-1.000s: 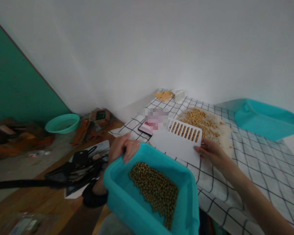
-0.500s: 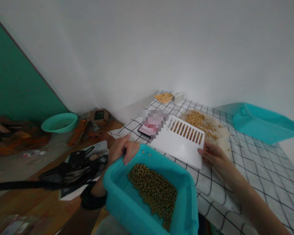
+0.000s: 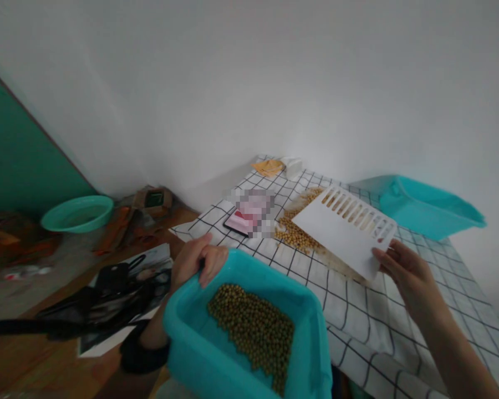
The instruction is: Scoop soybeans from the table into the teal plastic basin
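My left hand grips the far-left rim of a turquoise plastic basin. Many round, brownish-green beans lie on the basin's floor. With thumb and fingers, my right hand pinches the right edge of a flat white board that has a row of slots along its far side. The board is tilted over a spread of yellowish beans on the table and hides part of them.
A black-checked white cloth covers the table. On it are a phone, a yellow cloth and a second turquoise basin at right. A black bag and a round green basin are on the left.
My right hand has moved the slotted board to the right and away from the phone, uncovering beans on its left. My left hand still grips the basin; the view has shifted slightly.
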`<state>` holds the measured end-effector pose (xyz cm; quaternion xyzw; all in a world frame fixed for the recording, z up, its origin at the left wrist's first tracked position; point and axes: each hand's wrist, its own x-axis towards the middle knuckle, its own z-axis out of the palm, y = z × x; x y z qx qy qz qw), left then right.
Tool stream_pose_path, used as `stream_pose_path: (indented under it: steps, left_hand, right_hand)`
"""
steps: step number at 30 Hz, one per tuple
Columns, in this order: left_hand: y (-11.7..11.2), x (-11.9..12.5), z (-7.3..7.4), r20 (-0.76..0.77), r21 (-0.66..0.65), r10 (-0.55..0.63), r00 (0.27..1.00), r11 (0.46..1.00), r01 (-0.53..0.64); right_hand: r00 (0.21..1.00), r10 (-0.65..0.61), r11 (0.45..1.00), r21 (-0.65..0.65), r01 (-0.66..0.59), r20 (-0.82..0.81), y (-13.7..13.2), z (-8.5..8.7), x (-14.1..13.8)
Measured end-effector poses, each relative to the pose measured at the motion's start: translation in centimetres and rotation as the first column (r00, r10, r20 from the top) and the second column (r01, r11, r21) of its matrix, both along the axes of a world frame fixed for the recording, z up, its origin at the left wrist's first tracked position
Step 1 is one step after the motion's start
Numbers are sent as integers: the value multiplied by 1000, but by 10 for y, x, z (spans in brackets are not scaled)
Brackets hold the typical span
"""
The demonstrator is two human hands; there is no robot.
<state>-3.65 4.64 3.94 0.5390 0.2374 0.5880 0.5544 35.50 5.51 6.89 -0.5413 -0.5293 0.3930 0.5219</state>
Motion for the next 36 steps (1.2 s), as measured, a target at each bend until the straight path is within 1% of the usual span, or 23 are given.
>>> stream_pose_path:
  steps: [3, 6, 7, 8, 9, 11, 16, 19, 21, 24, 29, 33, 36]
  left_hand:
    - [0, 10, -3, 22, 27, -26, 999, 999, 26]
    - [-5, 28, -6, 89, 90, -48, 995, 995, 40]
    - [-7, 34, -7, 88, 80, -52, 995, 996, 45]
    - [-10, 39, -7, 46, 24, -50, 998, 999, 49]
    - [-13, 44, -7, 23, 3, -56, 998, 998, 56]
    - [-17, 48, -7, 21, -39, -66, 998, 997, 67]
    - [-19, 47, -12, 75, -37, -86, 993, 995, 89]
    - [-18, 44, -15, 70, -18, -93, 993, 995, 95]
    - [-17, 42, -15, 45, 7, -117, 992, 993, 117]
    - [-16, 40, -14, 18, 36, -143, 990, 989, 142]
    - [-17, 39, -15, 18, 28, -127, 992, 992, 126]
    - [-19, 41, -17, 57, -27, -86, 995, 996, 88]
    - [-20, 41, -16, 70, -21, -71, 995, 997, 73]
  right_hand:
    - [999, -12, 999, -29, 14, 41, -4, -7, 11]
    - [997, 19, 999, -28, -17, 70, -4, -13, 8]
    - [997, 22, 1000, -11, -21, 71, -3, -14, 5]
    - [997, 18, 1000, 13, -19, 69, -2, -15, 1]
    - [997, 9, 999, 34, -12, 71, -1, -16, -3]
    - [996, 2, 998, 69, -8, 92, 0, -17, -10]
    - [992, 65, 993, 93, -75, 110, -3, -18, -20]
    - [986, 112, 989, 79, -122, 120, -6, -20, -21]
    - [983, 114, 987, 94, -129, 145, -7, -23, -20]
    - [976, 86, 985, 127, -112, 200, -6, -28, -14]
    - [962, -5, 985, 166, -42, 272, -3, -34, -6]
    - [958, -55, 978, 210, -5, 280, -4, -36, -4]
    - [958, -90, 976, 214, 31, 271, -4, -37, -3]
